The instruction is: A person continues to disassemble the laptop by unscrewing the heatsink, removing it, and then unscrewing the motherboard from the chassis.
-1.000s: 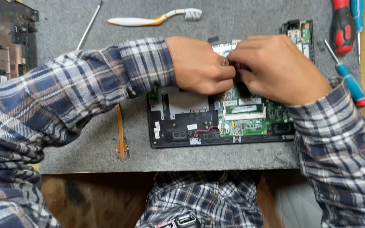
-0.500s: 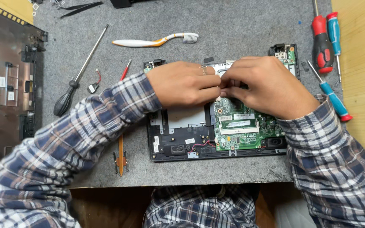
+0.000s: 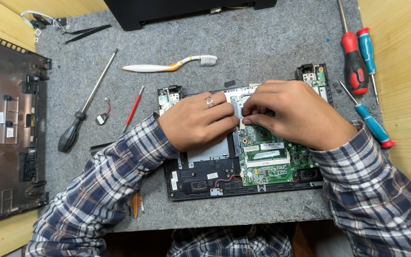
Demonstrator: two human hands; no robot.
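Right now both hands meet over the middle of the opened black laptop base (image 3: pixel 200 183), which lies flat on the grey felt mat (image 3: pixel 262 47) covering the surface. The left hand (image 3: pixel 197 121), a ring on one finger, rests curled on the bare metal plate beside the board, fingertips pressed against a small silvery strip (image 3: pixel 239 114). The right hand (image 3: pixel 295 113) pinches the same strip from the other side, thumb and forefinger drawn together; what the strip is fixed to is hidden under the fingers.

It looks like a small part is being freed near the green circuit board (image 3: pixel 272 164), and the next move would call for a steady, gentle pull.

The base acts as a tray: it holds the board, a memory stick and a small speaker with red wire. Outside it lie an orange-and-white toothbrush (image 3: pixel 167 65), a long black-handled screwdriver (image 3: pixel 84 107), a coin cell (image 3: pixel 102 118) and red and blue screwdrivers (image 3: pixel 357 57).
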